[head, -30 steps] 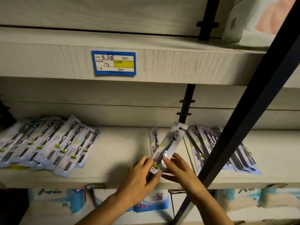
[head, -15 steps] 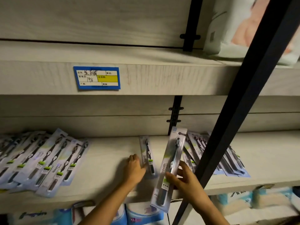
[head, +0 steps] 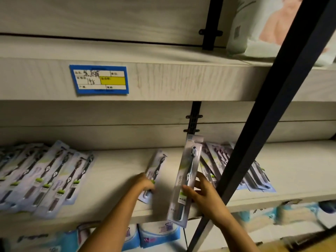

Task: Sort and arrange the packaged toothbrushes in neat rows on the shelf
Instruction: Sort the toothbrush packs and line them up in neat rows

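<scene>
Nearest, under the front edge of the shelf (head: 116,170) and left of the black post (head: 272,106): blue-and-white soft packs (head: 160,231), cut off by the bottom of the frame, print too blurred to read. Just left of the post, right hand (head: 201,191) gripping the held pack (head: 187,179), thumb across its front, fingers behind it and mostly hidden. Pack nearly upright, lifted off the shelf, lower end hanging past the front edge, top end covering the foot of a black bracket (head: 193,122). Further left of the post, left hand (head: 145,182), smeared by motion, lying over the lower end of a single pack (head: 157,166) flat on the shelf; pinching or merely pressing, cannot tell. Behind the post and on either side of it, right heap (head: 212,160) of toothbrush packs, fanned and overlapping, flat on the shelf, its middle hidden by the post, count not to be made out. Far left of the post, left row (head: 45,177) of packs, slanted and overlapping like tiles, running out of frame at the left edge. Higher and left of the post, on the front face of the upper board, blue-edged price label (head: 99,80), handwriting not legible. Farthest, at the top and partly behind the post: pale package (head: 263,24), cut off by the frame.
</scene>
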A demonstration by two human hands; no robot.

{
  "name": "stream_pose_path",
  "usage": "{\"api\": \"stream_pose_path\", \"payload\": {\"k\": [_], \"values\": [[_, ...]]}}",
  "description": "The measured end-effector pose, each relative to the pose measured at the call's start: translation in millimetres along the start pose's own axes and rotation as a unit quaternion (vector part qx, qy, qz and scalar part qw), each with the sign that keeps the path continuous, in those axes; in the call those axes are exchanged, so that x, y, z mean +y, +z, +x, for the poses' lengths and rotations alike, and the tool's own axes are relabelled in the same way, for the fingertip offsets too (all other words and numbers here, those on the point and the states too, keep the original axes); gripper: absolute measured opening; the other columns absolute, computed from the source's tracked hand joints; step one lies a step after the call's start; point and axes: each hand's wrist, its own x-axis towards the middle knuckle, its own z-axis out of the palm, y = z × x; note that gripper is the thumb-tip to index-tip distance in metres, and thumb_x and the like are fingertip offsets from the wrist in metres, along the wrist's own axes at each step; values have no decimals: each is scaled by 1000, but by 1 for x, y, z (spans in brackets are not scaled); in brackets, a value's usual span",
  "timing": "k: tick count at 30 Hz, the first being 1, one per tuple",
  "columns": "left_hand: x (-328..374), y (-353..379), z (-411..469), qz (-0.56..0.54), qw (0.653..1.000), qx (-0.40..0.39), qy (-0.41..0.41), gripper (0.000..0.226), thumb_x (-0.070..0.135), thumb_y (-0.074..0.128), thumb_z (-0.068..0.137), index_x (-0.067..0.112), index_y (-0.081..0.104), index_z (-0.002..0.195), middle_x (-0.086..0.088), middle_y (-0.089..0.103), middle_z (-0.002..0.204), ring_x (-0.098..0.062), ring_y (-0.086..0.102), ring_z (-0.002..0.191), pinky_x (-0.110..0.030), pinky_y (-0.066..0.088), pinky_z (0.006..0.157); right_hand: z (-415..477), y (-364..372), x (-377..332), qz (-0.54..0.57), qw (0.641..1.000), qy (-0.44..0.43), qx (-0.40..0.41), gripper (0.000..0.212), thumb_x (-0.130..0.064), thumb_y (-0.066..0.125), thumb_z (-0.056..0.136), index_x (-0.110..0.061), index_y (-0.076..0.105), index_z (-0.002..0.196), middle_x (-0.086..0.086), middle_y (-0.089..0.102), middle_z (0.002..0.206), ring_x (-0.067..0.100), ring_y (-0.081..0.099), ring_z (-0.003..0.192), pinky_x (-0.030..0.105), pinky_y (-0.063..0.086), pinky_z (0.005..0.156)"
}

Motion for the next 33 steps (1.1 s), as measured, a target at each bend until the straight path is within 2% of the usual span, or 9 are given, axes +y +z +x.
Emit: {"api": "stream_pose_path", "payload": {"k": [1,3,6,8,11,18,22,27,33], "values": [[-9,-1,-4,-20,1000,-10,16,53,16,71,75,6,51,123,-13,61,112,-19,60,81,-20,44,59,1,1,0,-3,1000,-5,-5,25,-17,58,89,-33,46,104,-5,65,104,9,68,89,23,57,72],[-29,-4,-16,-67,996,-21,53,52,12,72,73,8,52,121,-13,62,112,-18,55,76,-15,40,49,2,3,0,-8,1000,-18,-16,26,-17,58,89,-30,47,108,-2,65,105,10,68,89,24,57,74],[-60,-10,-38,-231,966,-37,109,51,10,76,61,9,56,107,-19,64,109,-16,56,72,-14,44,53,1,6,-3,-1,999,-43,-32,25,-16,58,89,-29,48,109,-4,67,102,5,68,88,20,55,71],[-74,-20,-64,-339,930,-23,140,39,1,77,69,17,57,98,-10,70,97,-11,59,72,-14,48,57,-2,10,-6,-5,997,-62,-36,26,-18,58,89,-28,49,111,-6,67,101,1,67,89,15,53,70],[-81,-35,-112,-407,897,-5,173,31,1,70,76,18,60,101,-2,74,88,-14,67,81,-19,50,60,-12,13,-12,7,995,-97,-40,30,-22,60,84,-27,51,112,-2,68,101,5,68,91,17,54,72],[-80,-29,-179,-474,859,-55,185,46,-10,72,68,15,58,105,-8,74,92,-17,71,85,-19,55,62,-50,12,-18,-17,987,-150,-46,44,-35,63,76,-26,53,118,-3,71,101,14,69,89,31,57,81],[-71,-18,-201,-490,849,-81,182,79,25,91,40,16,57,110,-8,74,96,-20,71,89,-20,55,63,-68,-3,-10,-16,986,-163,-38,45,-38,64,76,-27,54,118,-6,70,103,14,69,91,32,57,80],[-42,-2,-220,-470,860,-47,191,46,-8,67,72,18,57,108,-6,74,93,-17,71,87,-20,56,64,-88,-40,-8,1,982,-181,-52,38,-32,63,76,-31,53,112,-12,70,103,11,69,92,24,57,77],[16,50,-258,-471,857,-7,207,42,-11,62,76,18,58,106,-3,74,97,-15,70,90,-20,56,64,-118,-122,5,-13,975,-210,-75,37,-35,62,75,-34,53,111,-13,68,102,13,68,88,28,58,75]]}}
